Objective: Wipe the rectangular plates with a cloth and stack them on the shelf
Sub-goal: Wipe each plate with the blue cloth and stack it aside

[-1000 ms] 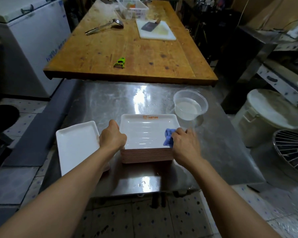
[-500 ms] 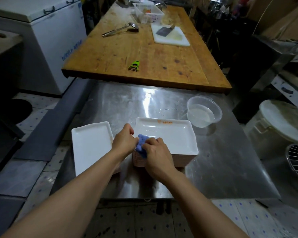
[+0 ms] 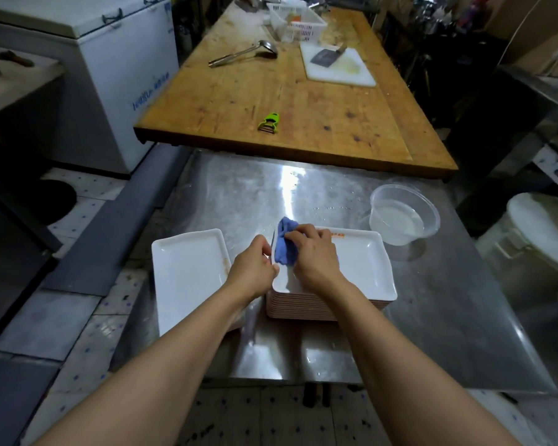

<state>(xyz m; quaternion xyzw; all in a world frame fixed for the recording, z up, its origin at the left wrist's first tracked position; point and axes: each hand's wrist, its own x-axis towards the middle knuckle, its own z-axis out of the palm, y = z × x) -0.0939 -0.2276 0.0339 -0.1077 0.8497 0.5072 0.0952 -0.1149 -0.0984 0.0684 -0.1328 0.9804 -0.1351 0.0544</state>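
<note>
We are in the wiping step: our right hand [image 3: 314, 255] grips the blue cloth [image 3: 284, 244] and presses it on the top plate [image 3: 364, 268] of the tall stack [image 3: 303, 309] on the steel surface [image 3: 432, 317], while our left hand [image 3: 253, 268] pinches that plate's left rim. Next, we judge, comes lifting it onto the plate [image 3: 187, 275] lying just left, without disturbing the stack.

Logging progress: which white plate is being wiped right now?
The top plate of the stack, beside the water tub: the right hand presses the blue cloth on it. The separate plate lies untouched.
</note>
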